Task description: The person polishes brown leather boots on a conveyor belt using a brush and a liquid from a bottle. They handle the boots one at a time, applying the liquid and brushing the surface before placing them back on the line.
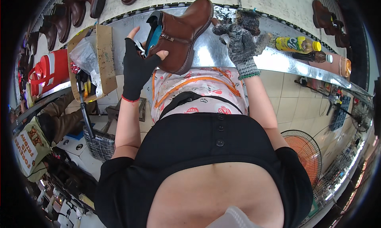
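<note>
A brown leather ankle boot (183,31) with a blue insert in its opening lies on its side on the shiny metal bench (206,49). My left hand (137,61), in a black fingerless glove, grips the boot at its opening. My right hand (238,39), in a grey knitted glove, is closed on a dark dirty cloth or sponge (242,19) just beside the boot's toe.
A cardboard box (89,61) with a plastic bag and tools sits at the left of the bench. Two bottles (297,44) lie at the right. More brown boots (71,13) stand on the conveyor behind. An orange fan (303,148) stands on the floor at the right.
</note>
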`<state>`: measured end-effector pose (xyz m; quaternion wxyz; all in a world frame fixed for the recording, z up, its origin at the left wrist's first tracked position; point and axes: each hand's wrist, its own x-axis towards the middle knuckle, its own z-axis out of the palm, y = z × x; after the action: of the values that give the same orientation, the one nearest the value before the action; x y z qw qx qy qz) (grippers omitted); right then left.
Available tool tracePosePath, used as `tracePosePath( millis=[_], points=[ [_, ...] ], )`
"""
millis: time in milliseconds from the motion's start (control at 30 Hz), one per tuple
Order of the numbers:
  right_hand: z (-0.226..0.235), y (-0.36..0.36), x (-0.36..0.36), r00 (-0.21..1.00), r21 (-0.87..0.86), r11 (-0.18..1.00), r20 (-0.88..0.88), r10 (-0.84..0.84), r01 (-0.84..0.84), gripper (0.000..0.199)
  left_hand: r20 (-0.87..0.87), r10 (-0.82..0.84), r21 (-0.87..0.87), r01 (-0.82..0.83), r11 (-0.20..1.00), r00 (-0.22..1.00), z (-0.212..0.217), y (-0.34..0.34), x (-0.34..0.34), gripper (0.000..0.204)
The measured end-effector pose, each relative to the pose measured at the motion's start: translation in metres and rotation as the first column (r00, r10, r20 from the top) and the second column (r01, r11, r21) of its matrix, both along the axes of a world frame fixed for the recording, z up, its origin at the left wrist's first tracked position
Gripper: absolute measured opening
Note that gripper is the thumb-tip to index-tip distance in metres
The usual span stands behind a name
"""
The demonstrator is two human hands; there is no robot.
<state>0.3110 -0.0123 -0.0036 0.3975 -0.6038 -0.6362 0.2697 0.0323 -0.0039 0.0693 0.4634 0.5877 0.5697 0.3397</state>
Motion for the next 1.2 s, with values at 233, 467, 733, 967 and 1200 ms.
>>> tracePosePath(
  millis=[233, 467, 733, 967, 1200],
  points=[
    [0.011, -0.010, -0.012, 0.983, 0.043, 0.997, 0.171, 0.061, -0.069, 0.055, 0.149, 0.008, -0.230, 0.026, 0.973, 0.989, -0.013, -0.020, 0.006, 0.090],
    [0.020, -0.025, -0.023, 0.992, -0.015, 0.997, 0.091, 0.083, -0.082, 0.026, 0.273, 0.040, -0.434, 0.087, 0.897, 0.961, -0.027, -0.034, 0.009, 0.072],
    [0.025, -0.032, -0.008, 0.992, -0.160, 0.979, -0.041, 0.123, -0.128, 0.027, 0.358, 0.061, -0.466, 0.121, 0.876, 0.932, -0.040, -0.046, 0.013, 0.061],
    [0.014, -0.043, 0.006, 0.966, -0.343, 0.934, -0.259, 0.004, -0.096, 0.028, 0.369, 0.090, -0.483, 0.108, 0.869, 0.925, -0.036, -0.047, 0.016, 0.058],
    [0.017, -0.054, 0.011, 0.983, -0.283, 0.948, -0.151, 0.104, -0.144, 0.057, 0.403, 0.125, -0.522, 0.115, 0.845, 0.907, -0.028, -0.047, 0.023, 0.057]
  ],
)
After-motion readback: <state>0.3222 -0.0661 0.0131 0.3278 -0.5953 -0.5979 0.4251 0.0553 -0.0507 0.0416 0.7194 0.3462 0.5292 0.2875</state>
